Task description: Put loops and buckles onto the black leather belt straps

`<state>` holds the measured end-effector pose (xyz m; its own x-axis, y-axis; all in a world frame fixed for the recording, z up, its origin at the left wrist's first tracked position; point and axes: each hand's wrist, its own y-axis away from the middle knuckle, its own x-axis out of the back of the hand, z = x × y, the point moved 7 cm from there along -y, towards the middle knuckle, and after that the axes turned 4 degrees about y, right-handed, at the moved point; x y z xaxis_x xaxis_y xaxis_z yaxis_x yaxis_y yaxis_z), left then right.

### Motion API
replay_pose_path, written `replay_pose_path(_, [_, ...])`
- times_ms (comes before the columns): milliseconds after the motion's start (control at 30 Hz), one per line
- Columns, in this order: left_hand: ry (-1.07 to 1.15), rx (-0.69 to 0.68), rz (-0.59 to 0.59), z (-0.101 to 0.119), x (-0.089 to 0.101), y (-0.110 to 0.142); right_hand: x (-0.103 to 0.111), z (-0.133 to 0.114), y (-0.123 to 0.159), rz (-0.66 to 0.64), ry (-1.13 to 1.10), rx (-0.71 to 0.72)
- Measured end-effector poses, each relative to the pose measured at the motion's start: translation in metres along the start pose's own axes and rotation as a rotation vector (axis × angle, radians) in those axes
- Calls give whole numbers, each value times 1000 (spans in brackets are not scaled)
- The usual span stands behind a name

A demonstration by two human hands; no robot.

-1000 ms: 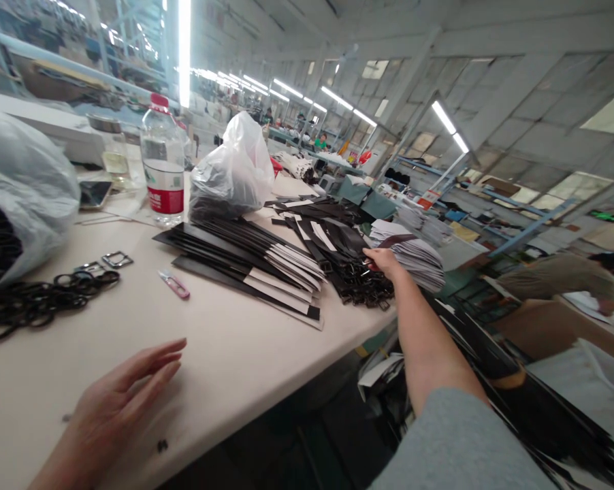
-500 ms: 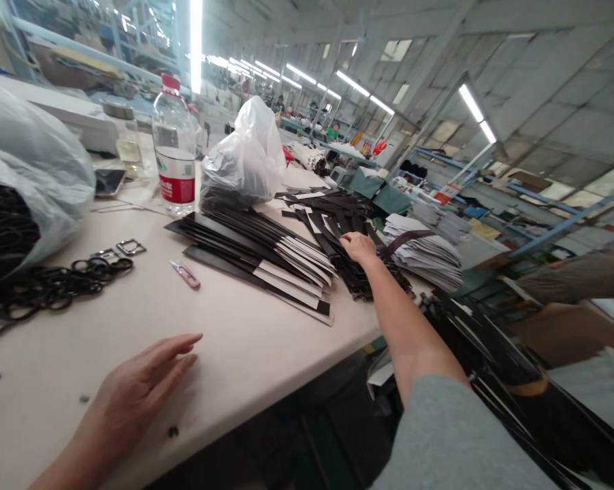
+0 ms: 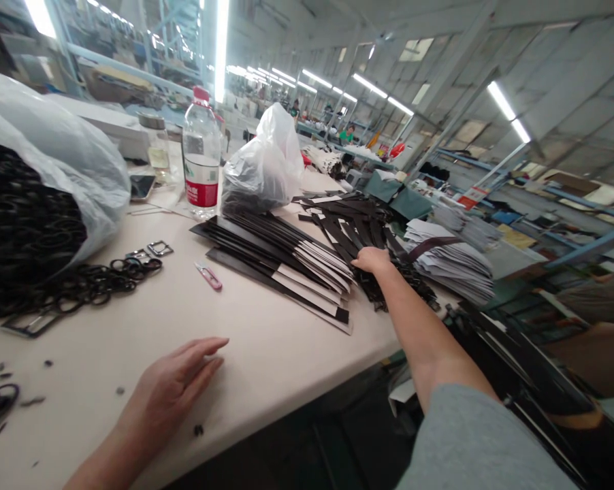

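My left hand [image 3: 170, 386] rests over the pale tabletop near its front edge, fingers stretched and thumb apart, holding nothing. My right hand [image 3: 372, 260] reaches out to a heap of black straps [image 3: 355, 228]. Its fingers are curled closed around a black strap in the heap, with the fingertips partly hidden. Left of that hand lies a fanned stack of black strips with white sections [image 3: 286, 265]. Between the stack and my left hand are pink thread snips [image 3: 209, 276]. Loose square metal buckles [image 3: 160, 248] lie farther left, beside several black rings [image 3: 100, 286].
A plastic bag [image 3: 100, 184] spills black rings at the left. A red-capped bottle [image 3: 201, 156], a glass jar [image 3: 157, 153], a phone [image 3: 142, 187] and a white plastic bag [image 3: 266, 163] stand or lie behind. A tied grey-white bundle [image 3: 447, 262] sits right of the straps.
The view has turned slightly left, so the scene sits farther right and more of the ring-filled bag shows. My right hand stays at the strap heap, and the left hand stays open over the table.
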<state>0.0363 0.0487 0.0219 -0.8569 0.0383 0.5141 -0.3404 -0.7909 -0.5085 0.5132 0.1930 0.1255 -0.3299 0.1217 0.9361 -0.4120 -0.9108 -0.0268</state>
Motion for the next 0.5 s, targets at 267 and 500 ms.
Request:
replay_pose_path(267, [-34,-97,39,12,1,-1,18,-110,-37,67,-247,269])
replay_pose_path(500, [-17,-24,-20,7,-7,2,-8,-143,-72,35,-350,142])
